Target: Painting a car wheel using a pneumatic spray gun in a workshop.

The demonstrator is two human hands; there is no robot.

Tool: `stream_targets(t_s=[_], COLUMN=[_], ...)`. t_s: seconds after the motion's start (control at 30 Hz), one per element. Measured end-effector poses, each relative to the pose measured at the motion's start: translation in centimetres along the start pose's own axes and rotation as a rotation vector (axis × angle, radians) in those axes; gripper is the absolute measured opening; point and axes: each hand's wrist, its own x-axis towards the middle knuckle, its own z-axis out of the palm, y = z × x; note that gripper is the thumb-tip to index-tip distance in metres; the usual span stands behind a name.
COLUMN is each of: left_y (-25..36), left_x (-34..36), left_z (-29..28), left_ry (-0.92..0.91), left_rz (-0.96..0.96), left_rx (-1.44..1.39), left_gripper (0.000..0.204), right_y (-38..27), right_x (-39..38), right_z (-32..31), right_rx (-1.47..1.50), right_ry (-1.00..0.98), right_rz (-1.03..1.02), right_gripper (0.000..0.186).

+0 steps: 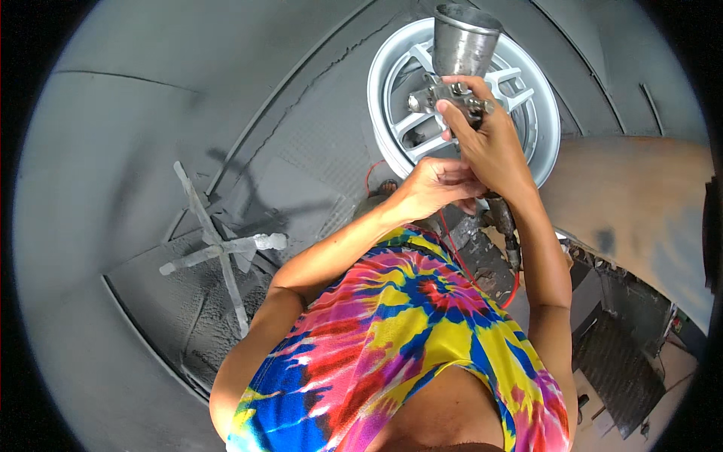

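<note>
My right hand grips a metal spray gun with a grey cup on top, held up in front of a silver alloy wheel rim at the top right. Just below it, my left hand has its fingers curled at the bottom of the gun's handle, touching my right hand. A hose fitting and a thin red line hang down from the gun. Whether the left hand grips anything is hidden.
A paint-crusted cross-shaped stand lies on the grey overspray-coated floor at the left. Grey booth walls curve all around. A rusty brown panel stands at the right, with dark grating and clutter below it.
</note>
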Motion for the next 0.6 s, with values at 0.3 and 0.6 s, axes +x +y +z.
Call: stream_targets(t_s=[0.3, 0.6], left_y=[3.4, -2.2], left_x=[-5.2, -1.9], left_z=[-10.7, -21.1], left_ry=[-0.181, 0.532], left_rz=[-0.497, -0.314], left_rx=[0.448, 0.403], left_gripper=[0.027, 0.027], right_y=[0.4, -0.1], right_x=[3.0, 5.3], right_z=[0.5, 0.4], right_rx=[-0.032, -0.05], right_ry=[0.011, 0.089], right_rz=[0.077, -0.009], right_gripper=[0.032, 0.031])
